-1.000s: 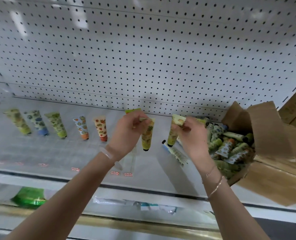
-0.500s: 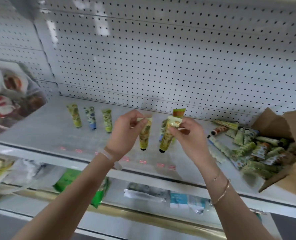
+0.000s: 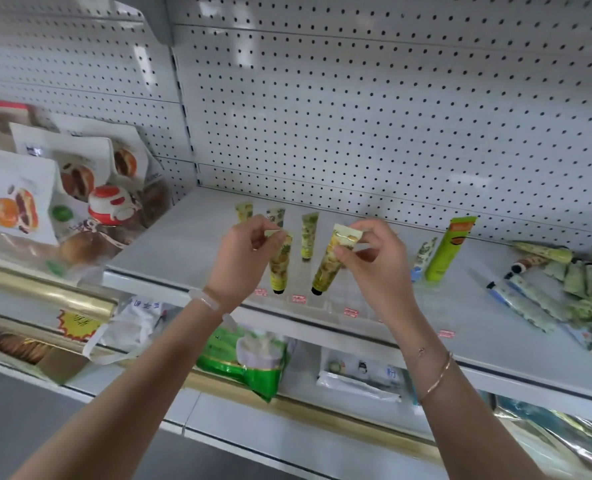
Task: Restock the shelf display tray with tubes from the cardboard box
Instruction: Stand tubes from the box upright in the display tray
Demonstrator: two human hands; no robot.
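My left hand (image 3: 244, 252) pinches the crimped top of a yellow-green tube (image 3: 280, 270), which hangs cap down above the white shelf (image 3: 183, 244). Beside it my right hand (image 3: 370, 261) pinches a second yellow tube (image 3: 327, 271) the same way. Behind my hands three tubes (image 3: 310, 235) stand in a row on the shelf. A taller green tube (image 3: 448, 249) and a pale one (image 3: 424, 256) stand to the right. A heap of loose tubes (image 3: 564, 289) lies at the far right; the cardboard box is out of frame.
White pegboard (image 3: 356, 116) backs the shelf. Bags of pastries (image 3: 62, 195) fill the shelf section to the left. Small red price tags (image 3: 299, 298) line the shelf's front edge. Below it lie a green packet (image 3: 246, 362) and white packets (image 3: 360, 375).
My view has swung left, so the box has left the frame and the pastry bags have come in. Both hands still hold their tubes, now further left along the shelf.
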